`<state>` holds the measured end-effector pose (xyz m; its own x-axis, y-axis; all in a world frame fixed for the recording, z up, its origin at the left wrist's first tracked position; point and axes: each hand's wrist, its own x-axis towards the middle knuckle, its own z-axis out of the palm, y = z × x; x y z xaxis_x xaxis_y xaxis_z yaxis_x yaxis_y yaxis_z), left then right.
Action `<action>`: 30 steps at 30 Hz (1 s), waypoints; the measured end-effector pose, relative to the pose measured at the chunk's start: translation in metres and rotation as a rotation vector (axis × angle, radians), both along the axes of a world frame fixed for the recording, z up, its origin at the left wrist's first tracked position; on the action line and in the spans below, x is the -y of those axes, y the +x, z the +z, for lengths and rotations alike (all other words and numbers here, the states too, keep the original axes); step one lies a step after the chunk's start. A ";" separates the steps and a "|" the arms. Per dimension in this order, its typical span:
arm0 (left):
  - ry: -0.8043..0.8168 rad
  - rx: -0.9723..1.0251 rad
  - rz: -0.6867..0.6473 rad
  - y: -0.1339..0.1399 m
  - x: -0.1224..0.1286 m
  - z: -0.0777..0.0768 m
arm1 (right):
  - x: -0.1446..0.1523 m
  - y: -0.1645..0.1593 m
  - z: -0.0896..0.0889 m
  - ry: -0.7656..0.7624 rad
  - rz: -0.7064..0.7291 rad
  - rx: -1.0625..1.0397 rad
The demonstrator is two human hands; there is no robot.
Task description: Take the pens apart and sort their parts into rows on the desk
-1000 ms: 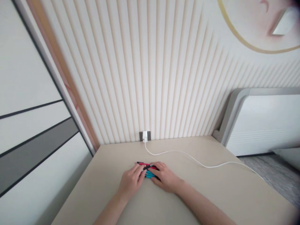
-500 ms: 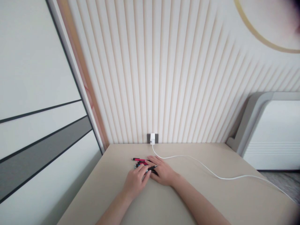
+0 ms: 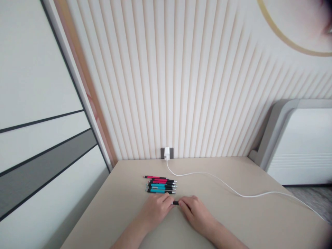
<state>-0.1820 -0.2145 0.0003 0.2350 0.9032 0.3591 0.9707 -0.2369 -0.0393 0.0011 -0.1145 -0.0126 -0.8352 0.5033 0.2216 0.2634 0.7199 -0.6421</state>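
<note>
One slim, black-gripped pen (image 3: 175, 203) is pinched by left hand (image 3: 158, 204) and right hand (image 3: 195, 210), nearer than the red and blue pens (image 3: 161, 185); likely light and stiff, suiting fingertip holds at both ends.

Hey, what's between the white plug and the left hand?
In the head view, red and blue pens lie on the table between the white plug and the left hand.

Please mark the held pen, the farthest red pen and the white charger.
Held pen (image 3: 175, 203): head view, exposed dark section.
Farthest red pen (image 3: 155, 177): head view, red barrel.
White charger (image 3: 167, 152): head view, front of its body.
</note>
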 end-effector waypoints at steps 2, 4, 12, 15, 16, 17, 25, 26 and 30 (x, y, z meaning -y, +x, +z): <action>0.008 0.015 -0.012 0.000 0.001 -0.001 | -0.003 -0.001 -0.001 -0.016 0.020 -0.004; 0.022 0.047 -0.024 0.000 0.001 -0.002 | -0.006 0.002 0.000 -0.028 0.026 -0.034; 0.097 0.126 -0.031 -0.001 0.002 -0.003 | -0.006 0.008 0.004 -0.037 0.039 -0.067; 0.104 0.109 -0.028 -0.001 0.003 0.000 | -0.005 0.006 -0.002 -0.093 -0.004 -0.022; 0.100 0.105 -0.028 -0.001 0.003 0.000 | -0.006 0.006 -0.003 -0.107 -0.032 -0.024; 0.096 0.101 -0.029 -0.001 0.003 0.001 | -0.006 0.005 -0.004 -0.123 -0.058 -0.033; 0.085 0.030 -0.044 -0.001 0.002 0.000 | -0.003 0.004 -0.002 -0.146 0.014 -0.063; 0.085 0.024 -0.042 -0.001 0.002 0.000 | -0.003 0.004 -0.002 -0.164 -0.002 -0.074; 0.092 0.035 -0.032 0.000 0.003 0.002 | -0.004 0.005 -0.003 -0.190 -0.013 -0.094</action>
<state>-0.1816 -0.2172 0.0024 0.2486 0.8582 0.4492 0.9640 -0.2646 -0.0281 0.0064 -0.1105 -0.0157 -0.8085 0.5542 0.1981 0.2047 0.5805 -0.7881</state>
